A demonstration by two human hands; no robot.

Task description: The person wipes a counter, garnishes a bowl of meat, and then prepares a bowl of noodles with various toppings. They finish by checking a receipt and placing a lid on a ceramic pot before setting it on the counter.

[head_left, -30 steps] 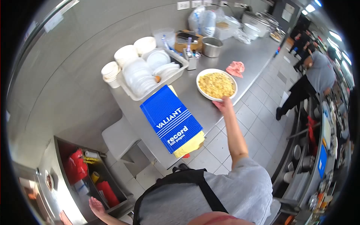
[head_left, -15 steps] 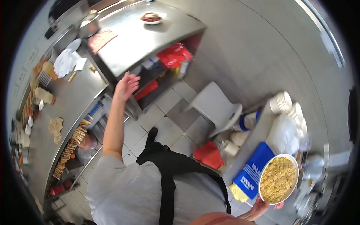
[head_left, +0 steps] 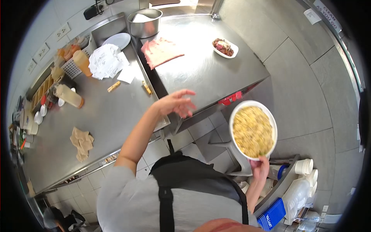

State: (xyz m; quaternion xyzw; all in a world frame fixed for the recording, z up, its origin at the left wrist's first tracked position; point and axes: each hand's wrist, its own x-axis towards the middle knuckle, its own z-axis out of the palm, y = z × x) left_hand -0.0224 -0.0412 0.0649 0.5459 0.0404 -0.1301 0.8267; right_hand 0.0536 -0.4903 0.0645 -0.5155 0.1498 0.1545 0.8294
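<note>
My right hand (head_left: 259, 166) grips the lower rim of a white oval bowl (head_left: 275, 129), which is full of yellow, crumbly-looking food (head_left: 253, 131). The bowl is held out over the floor and the grey chair. My left hand (head_left: 178, 103) hangs in the air near the corner between the two steel counters, fingers apart, holding nothing. On the far steel counter (head_left: 193, 81) stands a small white dish (head_left: 233, 52) of dark reddish food with a pale topping. A pink cloth (head_left: 160, 53) lies on that counter to the left of the dish.
A steel pot (head_left: 145, 27) sits at the back. The left counter (head_left: 116, 100) bears papers (head_left: 106, 62), a beige rag (head_left: 82, 144) and squeeze bottles (head_left: 69, 96). A grey chair (head_left: 241, 160) stands below the bowl. Stacked white cups (head_left: 304, 167) and a blue box (head_left: 273, 213) are at lower right.
The bowl in my right hand has moved up and left, away from the blue box. My view has turned toward the counters. My left hand stays open, further right in view.
</note>
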